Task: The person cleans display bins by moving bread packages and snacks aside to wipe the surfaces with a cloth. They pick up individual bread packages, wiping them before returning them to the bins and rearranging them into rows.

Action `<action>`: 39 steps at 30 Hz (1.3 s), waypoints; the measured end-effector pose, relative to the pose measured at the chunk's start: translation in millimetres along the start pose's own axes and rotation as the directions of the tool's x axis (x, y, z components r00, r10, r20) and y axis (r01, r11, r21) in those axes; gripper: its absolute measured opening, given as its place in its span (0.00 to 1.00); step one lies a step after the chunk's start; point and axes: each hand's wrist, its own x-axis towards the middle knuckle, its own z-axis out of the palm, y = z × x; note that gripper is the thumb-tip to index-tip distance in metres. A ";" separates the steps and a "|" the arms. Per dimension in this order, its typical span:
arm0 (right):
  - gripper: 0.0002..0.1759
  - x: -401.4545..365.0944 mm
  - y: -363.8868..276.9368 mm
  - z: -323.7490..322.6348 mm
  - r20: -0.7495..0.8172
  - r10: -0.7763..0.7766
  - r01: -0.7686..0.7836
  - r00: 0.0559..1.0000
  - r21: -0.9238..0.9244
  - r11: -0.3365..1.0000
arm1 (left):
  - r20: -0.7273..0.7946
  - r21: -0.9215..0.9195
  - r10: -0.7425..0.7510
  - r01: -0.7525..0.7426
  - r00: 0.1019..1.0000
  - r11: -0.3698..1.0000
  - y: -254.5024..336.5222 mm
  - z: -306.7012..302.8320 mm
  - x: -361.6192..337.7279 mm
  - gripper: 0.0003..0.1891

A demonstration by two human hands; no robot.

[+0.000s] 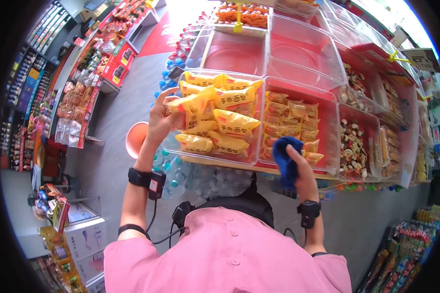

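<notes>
My left hand [160, 117] is closed on a yellow bread packet [194, 108], held tilted at the left side of a clear plastic bin [253, 157]. More yellow bread packets [235, 123] with dark lettering lie in rows inside that bin. In my right hand [303, 173] is a bunched dark blue cloth [285, 161], gripped in front of the neighbouring bin. Small wrapped snacks [291, 117] in yellowish packaging fill the left part of this second bin. The cloth covers its front edge in part.
Behind stand clear bins with red bottoms [233, 56] and one of orange snacks [242, 14]. Further right are bins of small round wrapped pieces [353, 149]. Water bottles [215, 180] stand below the display. An orange bucket [137, 139] is on the floor at left, near shelves of packets [73, 110].
</notes>
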 end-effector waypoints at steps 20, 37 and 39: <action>0.18 -43.3 9.5 -48.4 -0.303 -0.130 0.121 0.944 -0.047 0.992 | 0.378 0.907 0.021 -0.375 0.925 0.193 -45.5 -15.0 28.5 0.35; 0.25 20.0 -17.3 -43.3 -0.081 -0.267 0.137 0.960 -0.698 0.703 | -0.156 -0.476 -0.423 0.307 0.893 0.824 -21.8 7.3 -36.7 0.17; 0.35 23.1 -14.1 -14.1 0.151 -0.629 0.131 0.763 -0.988 -0.078 | -0.188 -0.508 -0.431 0.288 0.882 0.812 -9.8 22.1 -47.9 0.15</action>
